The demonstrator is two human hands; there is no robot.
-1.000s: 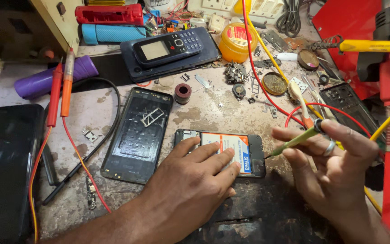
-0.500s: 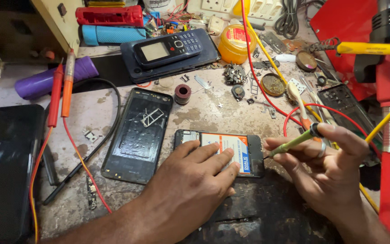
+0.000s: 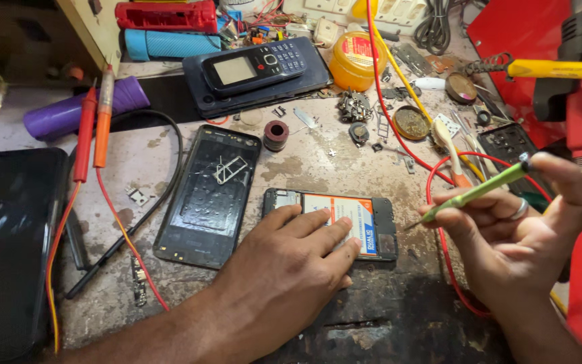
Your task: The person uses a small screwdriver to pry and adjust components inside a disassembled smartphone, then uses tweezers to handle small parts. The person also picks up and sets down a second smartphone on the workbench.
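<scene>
Left hand lies palm down, fingers spread flat, pressing the near edge of the open phone on the worktop. Right hand, right of the phone, is raised and pinches a green screwdriver, its tip aimed at the phone's right end. Left of the phone lies a black back cover. Beyond the phone sits a keypad phone.

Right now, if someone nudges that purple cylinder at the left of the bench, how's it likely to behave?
The purple cylinder lies on its side and looks round and smooth, so it would probably roll rather than slide. The red and orange probes lie across it and may check that roll. It looks rigid; its weight cannot be judged.
</scene>
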